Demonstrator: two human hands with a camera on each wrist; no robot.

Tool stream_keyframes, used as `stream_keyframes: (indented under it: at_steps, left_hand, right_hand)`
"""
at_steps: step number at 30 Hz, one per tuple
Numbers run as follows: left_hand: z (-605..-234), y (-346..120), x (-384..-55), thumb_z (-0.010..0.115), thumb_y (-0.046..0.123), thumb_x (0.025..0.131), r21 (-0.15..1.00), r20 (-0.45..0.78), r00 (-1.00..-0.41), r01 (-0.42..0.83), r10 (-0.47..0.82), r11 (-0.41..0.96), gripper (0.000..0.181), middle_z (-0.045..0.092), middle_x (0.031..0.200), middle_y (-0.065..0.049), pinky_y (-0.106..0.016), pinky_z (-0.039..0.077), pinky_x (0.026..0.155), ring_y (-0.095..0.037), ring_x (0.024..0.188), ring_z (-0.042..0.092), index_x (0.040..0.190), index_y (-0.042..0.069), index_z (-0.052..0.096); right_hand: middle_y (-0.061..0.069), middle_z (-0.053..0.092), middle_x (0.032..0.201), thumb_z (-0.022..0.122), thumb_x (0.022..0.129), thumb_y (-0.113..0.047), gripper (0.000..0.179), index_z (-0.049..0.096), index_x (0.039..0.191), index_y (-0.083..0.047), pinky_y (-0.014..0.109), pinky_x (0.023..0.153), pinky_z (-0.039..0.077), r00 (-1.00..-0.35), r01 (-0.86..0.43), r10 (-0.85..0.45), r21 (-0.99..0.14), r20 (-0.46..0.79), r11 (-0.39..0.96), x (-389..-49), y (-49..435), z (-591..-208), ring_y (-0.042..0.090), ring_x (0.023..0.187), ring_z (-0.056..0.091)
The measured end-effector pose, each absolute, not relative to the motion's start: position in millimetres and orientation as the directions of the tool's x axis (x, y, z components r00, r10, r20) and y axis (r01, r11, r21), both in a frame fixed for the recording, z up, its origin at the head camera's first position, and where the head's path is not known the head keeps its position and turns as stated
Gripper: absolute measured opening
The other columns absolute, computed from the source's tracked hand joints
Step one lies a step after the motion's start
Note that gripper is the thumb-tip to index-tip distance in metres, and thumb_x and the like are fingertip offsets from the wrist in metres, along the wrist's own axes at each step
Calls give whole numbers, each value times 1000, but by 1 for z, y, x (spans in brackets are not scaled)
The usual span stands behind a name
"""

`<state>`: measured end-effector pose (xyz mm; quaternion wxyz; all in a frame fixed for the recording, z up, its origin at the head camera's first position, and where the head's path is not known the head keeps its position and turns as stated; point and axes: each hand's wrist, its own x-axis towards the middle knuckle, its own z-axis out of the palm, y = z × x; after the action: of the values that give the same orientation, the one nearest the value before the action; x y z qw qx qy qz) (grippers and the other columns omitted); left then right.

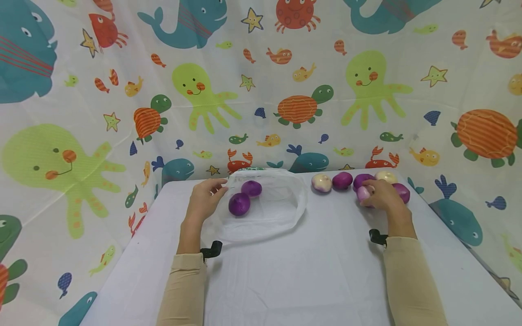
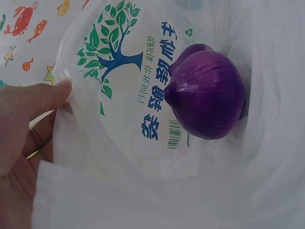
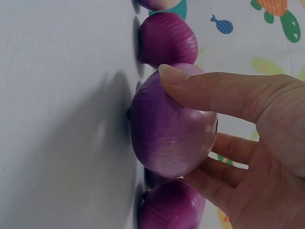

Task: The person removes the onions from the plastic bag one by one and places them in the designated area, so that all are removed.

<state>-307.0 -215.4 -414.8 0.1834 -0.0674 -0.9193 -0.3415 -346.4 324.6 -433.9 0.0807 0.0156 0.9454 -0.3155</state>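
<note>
My left hand (image 1: 202, 199) pinches the left rim of a white plastic bag (image 1: 271, 231), thumb inside and fingers behind. The bag lies with its mouth spread wide, a green tree print (image 2: 114, 47) showing inside. Within it rest two purple onions, one nearer (image 1: 239, 204) and one just behind (image 1: 251, 189). At the right, my right hand (image 1: 385, 194) grips a light purple onion (image 3: 171, 133) between thumb and fingers, in front of the onion row. The wrist view shows a shadow beside the held onion; whether it touches the table cannot be told.
Along the table's back right edge sit a pale onion (image 1: 321, 183), a purple onion (image 1: 342, 180), another purple onion (image 1: 363, 179) partly hidden by my hand, a yellowish-white onion (image 1: 385, 175) and a purple onion (image 1: 401, 194). A patterned curtain (image 1: 261, 99) hangs behind the white table (image 1: 293, 280).
</note>
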Motion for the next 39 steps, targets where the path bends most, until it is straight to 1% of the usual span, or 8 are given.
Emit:
stream_keyframes:
  at_steps: [4,10,17,23,30,39]
  left_hand:
    - [-415,-215,-307,71,25,101,604,383,-924,250,-1,757,33,70,102,-5,-36,57,79,-23,94,62,133,18,72]
    - [-415,-215,-307,71,25,101,606,390,-921,261,5,752,32,71,102,-5,-37,57,80,-23,93,62,131,17,72]
    - [-415,-215,-307,71,25,101,607,389,-921,261,5,751,32,71,103,-5,-37,57,80,-23,94,62,131,17,72]
    - [-414,-215,-306,71,25,101,607,380,-925,249,-1,754,33,71,103,-5,-37,57,80,-23,94,62,132,18,72]
    - [-414,-214,-305,70,26,101,609,374,-927,245,-1,755,33,71,104,-5,-38,57,81,-24,95,62,133,16,71]
    - [-414,-213,-306,71,25,101,598,381,-925,253,8,761,32,71,103,-6,-38,57,82,-24,95,62,131,16,72]
  right_hand:
    - [34,36,159,81,90,-22,86,35,160,-5,78,108,32,-985,91,-14,-592,-171,801,-346,326,-435,59,143,31]
    - [37,37,156,82,88,-20,87,35,158,1,77,109,32,-992,57,-19,-569,-128,820,-347,330,-437,59,141,33]
    - [39,37,155,82,87,-17,87,35,156,6,77,110,30,-994,40,-21,-554,-103,831,-349,332,-438,60,141,33]
    - [38,37,156,80,89,-14,85,34,157,4,78,110,30,-993,57,-9,-549,-117,834,-349,329,-437,60,143,31]
    - [36,34,158,79,90,-14,89,29,162,-1,80,107,32,-986,122,33,-560,-165,820,-349,328,-437,59,145,27]
    - [35,36,156,77,93,-15,86,28,162,0,79,107,33,-983,135,42,-557,-177,820,-350,328,-437,59,144,28]
